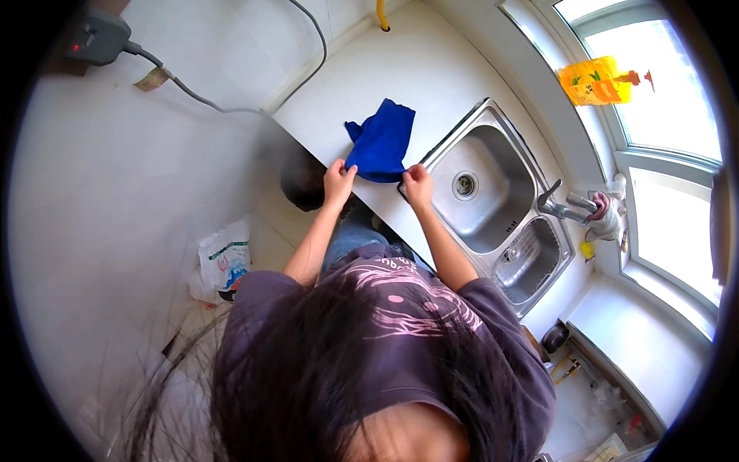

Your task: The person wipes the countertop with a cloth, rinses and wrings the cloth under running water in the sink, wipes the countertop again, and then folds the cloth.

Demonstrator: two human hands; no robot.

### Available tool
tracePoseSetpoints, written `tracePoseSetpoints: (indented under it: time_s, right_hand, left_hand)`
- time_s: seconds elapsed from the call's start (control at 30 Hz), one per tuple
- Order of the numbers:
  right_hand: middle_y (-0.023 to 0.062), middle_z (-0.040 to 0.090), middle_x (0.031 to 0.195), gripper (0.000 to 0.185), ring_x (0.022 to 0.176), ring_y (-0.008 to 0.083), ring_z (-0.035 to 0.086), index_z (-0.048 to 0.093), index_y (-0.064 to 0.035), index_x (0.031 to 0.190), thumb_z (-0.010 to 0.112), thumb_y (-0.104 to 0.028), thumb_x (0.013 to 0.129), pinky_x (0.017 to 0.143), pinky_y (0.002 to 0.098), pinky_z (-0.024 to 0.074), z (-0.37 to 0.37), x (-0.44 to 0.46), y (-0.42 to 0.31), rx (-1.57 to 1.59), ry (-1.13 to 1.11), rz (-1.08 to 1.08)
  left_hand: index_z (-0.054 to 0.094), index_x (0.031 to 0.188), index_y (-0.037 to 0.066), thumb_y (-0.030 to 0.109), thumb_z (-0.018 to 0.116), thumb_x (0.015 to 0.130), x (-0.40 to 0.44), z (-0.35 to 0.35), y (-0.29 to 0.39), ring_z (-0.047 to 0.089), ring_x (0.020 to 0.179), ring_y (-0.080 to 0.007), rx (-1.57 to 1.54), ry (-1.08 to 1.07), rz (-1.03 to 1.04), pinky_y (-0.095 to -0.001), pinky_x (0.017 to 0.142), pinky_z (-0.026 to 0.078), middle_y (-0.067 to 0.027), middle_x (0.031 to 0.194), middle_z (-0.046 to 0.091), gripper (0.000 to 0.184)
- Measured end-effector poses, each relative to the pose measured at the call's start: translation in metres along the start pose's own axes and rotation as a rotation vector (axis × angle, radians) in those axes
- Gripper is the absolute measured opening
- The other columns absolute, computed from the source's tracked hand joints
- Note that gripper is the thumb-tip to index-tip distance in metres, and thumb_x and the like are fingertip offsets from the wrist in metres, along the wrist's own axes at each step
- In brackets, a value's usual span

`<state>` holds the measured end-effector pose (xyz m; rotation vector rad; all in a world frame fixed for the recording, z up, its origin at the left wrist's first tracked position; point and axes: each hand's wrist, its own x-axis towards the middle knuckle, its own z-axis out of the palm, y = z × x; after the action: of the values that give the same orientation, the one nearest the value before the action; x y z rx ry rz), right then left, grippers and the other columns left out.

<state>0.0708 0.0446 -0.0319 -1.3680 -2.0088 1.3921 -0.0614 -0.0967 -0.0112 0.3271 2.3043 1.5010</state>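
A dark blue cloth (pixel 382 141) lies partly on the white countertop (pixel 350 81), its near edge drawn toward me. My left hand (pixel 339 183) pinches the cloth's near left corner. At the near right corner, my right hand (pixel 418 186) is closed on the cloth, close to the sink's left rim. Between both hands the near edge is stretched and slightly sagging. The far part of the cloth is uneven, with a small flap sticking out to the left.
Right of the cloth is a two-bowl steel sink (pixel 481 185) with a faucet (pixel 560 204) and a rag (pixel 604 219) hung on it. An orange soap bottle (pixel 596 82) stands by the window. A cord (pixel 208 102) runs along the left wall. A plastic bag (pixel 223 262) sits on the floor.
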Motion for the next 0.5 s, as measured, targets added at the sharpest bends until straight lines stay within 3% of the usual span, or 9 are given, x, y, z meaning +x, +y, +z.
tracePoseSetpoints:
  time_s: [0.13, 0.2, 0.27, 0.33, 0.4, 0.43, 0.47, 0.5]
  right_hand:
    - [0.0063, 0.056, 0.063, 0.011, 0.059, 0.012, 0.056, 0.051, -0.0004, 0.077, 0.06, -0.005, 0.073, 0.055, 0.0262, 0.0445, -0.057, -0.012, -0.099, 0.0, 0.003, -0.159]
    - [0.0052, 0.056, 0.064, 0.011, 0.058, 0.01, 0.055, 0.053, 0.0006, 0.083, 0.06, 0.0, 0.074, 0.057, 0.0239, 0.0452, -0.07, -0.008, -0.119, 0.065, 0.047, -0.293]
    - [0.0045, 0.056, 0.064, 0.016, 0.058, 0.0088, 0.053, 0.056, 0.0008, 0.089, 0.061, -0.001, 0.073, 0.055, 0.0232, 0.0438, -0.081, 0.004, -0.125, 0.14, 0.056, -0.279]
    - [0.0025, 0.053, 0.063, 0.013, 0.056, 0.0085, 0.05, 0.062, 0.0001, 0.083, 0.064, -0.002, 0.071, 0.052, 0.0215, 0.04, -0.089, 0.018, -0.129, 0.057, 0.066, -0.284]
    - [0.0032, 0.053, 0.062, 0.009, 0.056, 0.0094, 0.05, 0.062, -0.0004, 0.079, 0.065, -0.004, 0.071, 0.053, 0.0215, 0.0409, -0.097, 0.028, -0.145, 0.015, 0.1, -0.282]
    - [0.0037, 0.053, 0.062, 0.009, 0.058, 0.0093, 0.051, 0.061, -0.0004, 0.079, 0.065, -0.004, 0.072, 0.055, 0.022, 0.043, -0.099, 0.033, -0.156, 0.035, 0.17, -0.44]
    - [0.0041, 0.055, 0.064, 0.008, 0.062, 0.0093, 0.054, 0.058, 0.0006, 0.079, 0.064, -0.002, 0.074, 0.056, 0.0221, 0.0447, -0.1, 0.035, -0.165, 0.059, 0.186, -0.465]
    - [0.0045, 0.057, 0.066, 0.009, 0.063, 0.0092, 0.055, 0.057, 0.0007, 0.08, 0.063, -0.002, 0.074, 0.057, 0.0222, 0.0453, -0.104, 0.036, -0.173, 0.141, 0.133, -0.401]
  left_hand:
    - [0.047, 0.073, 0.001, 0.012, 0.06, 0.079, 0.002, -0.03, 0.077, 0.04, 0.049, -0.005, -0.026, -0.097, 0.147, -0.0237, 0.045, 0.032, -0.0007, 0.053, 0.047, 0.018]
    - [0.047, 0.073, 0.001, 0.012, 0.059, 0.08, 0.007, -0.034, 0.098, 0.04, 0.049, -0.0041, -0.102, -0.124, 0.159, -0.0229, 0.045, 0.031, 0.0003, 0.053, 0.048, 0.017]
    - [0.048, 0.073, 0.002, 0.011, 0.058, 0.08, 0.018, -0.03, 0.107, 0.04, 0.05, -0.0033, -0.181, -0.15, 0.176, -0.022, 0.045, 0.031, 0.0014, 0.054, 0.048, 0.016]
    - [0.05, 0.074, 0.001, 0.01, 0.057, 0.08, 0.034, -0.024, 0.112, 0.04, 0.05, -0.0022, -0.248, -0.268, 0.132, -0.0206, 0.047, 0.031, 0.0029, 0.056, 0.05, 0.013]
    - [0.053, 0.075, 0.002, 0.009, 0.057, 0.08, 0.046, -0.017, 0.125, 0.042, 0.054, -0.0017, -0.372, -0.26, 0.068, -0.0187, 0.048, 0.031, 0.0036, 0.06, 0.051, 0.01]
    - [0.053, 0.075, 0.002, 0.01, 0.057, 0.08, 0.049, -0.015, 0.136, 0.043, 0.056, -0.0017, -0.43, -0.246, 0.035, -0.0186, 0.049, 0.03, 0.0036, 0.061, 0.051, 0.01]
    - [0.053, 0.075, 0.003, 0.01, 0.057, 0.08, 0.051, -0.015, 0.146, 0.043, 0.058, -0.0017, -0.488, -0.231, 0.0, -0.0185, 0.049, 0.03, 0.0036, 0.062, 0.05, 0.01]
    - [0.054, 0.076, 0.004, 0.011, 0.055, 0.082, 0.053, -0.017, 0.154, 0.045, 0.06, -0.0024, -0.504, -0.241, -0.015, -0.0179, 0.051, 0.033, 0.0034, 0.064, 0.05, 0.009]
